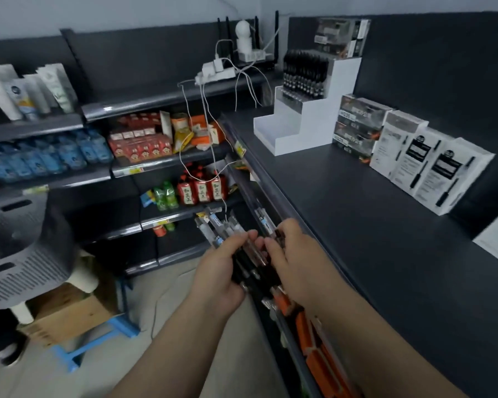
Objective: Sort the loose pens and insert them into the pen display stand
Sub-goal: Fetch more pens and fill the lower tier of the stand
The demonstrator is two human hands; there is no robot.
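A bundle of loose pens [236,239], black-bodied with clear and grey caps, is held in front of the counter's edge. My left hand [220,275] grips the bundle from below and the left. My right hand [291,259] has its fingers curled over the pens on the right side. The white stepped pen display stand [308,116] sits at the far end of the dark counter [371,225]. One row of black pens [304,73] fills an upper step; its lower steps hold nothing.
White pen boxes [431,165] and dark boxes [357,124] line the counter's back wall. Shelves of goods [144,139] stand to the left with hanging white cables [202,124]. A grey basket [20,248] rests on a stool at left. Orange items [314,340] sit below the counter.
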